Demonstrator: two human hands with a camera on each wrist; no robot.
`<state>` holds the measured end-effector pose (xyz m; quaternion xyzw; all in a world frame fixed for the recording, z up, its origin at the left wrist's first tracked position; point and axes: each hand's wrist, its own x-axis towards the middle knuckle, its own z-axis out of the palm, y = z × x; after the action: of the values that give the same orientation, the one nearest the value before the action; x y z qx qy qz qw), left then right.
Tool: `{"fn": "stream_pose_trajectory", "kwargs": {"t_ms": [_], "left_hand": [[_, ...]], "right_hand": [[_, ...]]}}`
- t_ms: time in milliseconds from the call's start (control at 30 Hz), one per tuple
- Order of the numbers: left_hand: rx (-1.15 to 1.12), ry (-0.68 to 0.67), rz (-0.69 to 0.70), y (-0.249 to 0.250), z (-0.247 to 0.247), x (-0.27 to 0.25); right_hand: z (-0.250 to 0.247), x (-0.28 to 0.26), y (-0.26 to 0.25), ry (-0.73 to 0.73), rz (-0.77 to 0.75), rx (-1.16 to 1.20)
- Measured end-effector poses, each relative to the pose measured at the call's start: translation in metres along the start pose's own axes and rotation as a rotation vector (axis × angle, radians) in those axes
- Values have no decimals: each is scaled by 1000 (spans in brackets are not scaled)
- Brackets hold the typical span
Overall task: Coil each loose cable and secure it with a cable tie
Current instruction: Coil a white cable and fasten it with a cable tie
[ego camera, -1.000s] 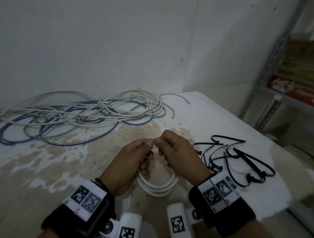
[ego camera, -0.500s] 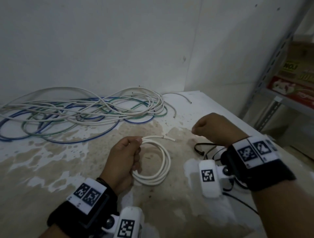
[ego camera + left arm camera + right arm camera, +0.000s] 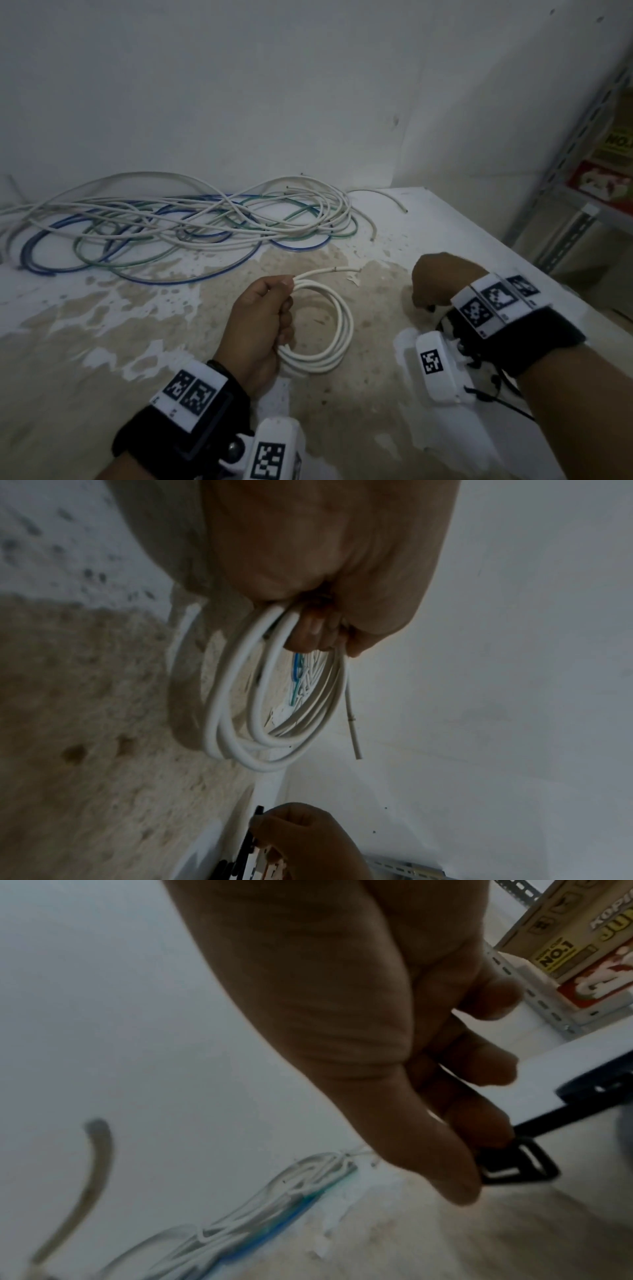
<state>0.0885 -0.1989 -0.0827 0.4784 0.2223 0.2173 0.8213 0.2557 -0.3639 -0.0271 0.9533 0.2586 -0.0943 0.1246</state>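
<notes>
A white cable coil (image 3: 346,329) of a few loops hangs from my left hand (image 3: 286,291), which grips one side of it above the stained table (image 3: 102,342). Its free end (image 3: 337,270) sticks out to the right. The left wrist view shows the coil (image 3: 232,710) held in the curled fingers (image 3: 308,634). My right hand (image 3: 431,294) is down at the table's right side, apart from the coil. In the right wrist view its thumb and forefinger (image 3: 479,1164) pinch a black cable tie (image 3: 534,1167). The other ties (image 3: 507,401) are mostly hidden under my right wrist.
A loose tangle of white, blue and green cables (image 3: 171,226) lies along the wall at the back of the table. A metal shelf (image 3: 565,164) with cardboard boxes (image 3: 613,150) stands to the right, past the table's edge.
My right hand let go of the coil's end and went right and down onto the cable ties. The left hand kept hold of the coil, which now hangs open to view.
</notes>
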Motion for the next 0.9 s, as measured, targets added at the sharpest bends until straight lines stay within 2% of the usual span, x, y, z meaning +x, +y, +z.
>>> {"fn": "stream_pose_trajectory", "kwargs": {"t_ms": [100, 200, 300, 367, 467, 600, 633, 700, 767, 900], "left_hand": [[12, 45, 15, 4, -2, 0], [-19, 101, 44, 9, -5, 1], [-54, 137, 91, 13, -8, 2], [-44, 134, 133, 15, -9, 1], [42, 107, 204, 15, -8, -4], [167, 96, 314, 12, -6, -10], [158, 98, 323, 12, -6, -10], [94, 85, 318, 14, -8, -10], [27, 34, 285, 16, -10, -11], [41, -112, 184, 24, -16, -8]], "right_hand": [[-29, -17, 0, 141, -24, 82], [-60, -47, -9, 457, -113, 207], [-74, -68, -32, 695, -269, 507], [-67, -63, -53, 783, -313, 665], [-49, -44, -87, 687, -322, 816], [-29, -21, -109, 433, -350, 738], [-25, -19, -111, 385, -357, 774], [-19, -19, -116, 284, -389, 1002], [-14, -20, -119, 278, -417, 1165], [-14, -18, -117, 383, -463, 1183]]}}
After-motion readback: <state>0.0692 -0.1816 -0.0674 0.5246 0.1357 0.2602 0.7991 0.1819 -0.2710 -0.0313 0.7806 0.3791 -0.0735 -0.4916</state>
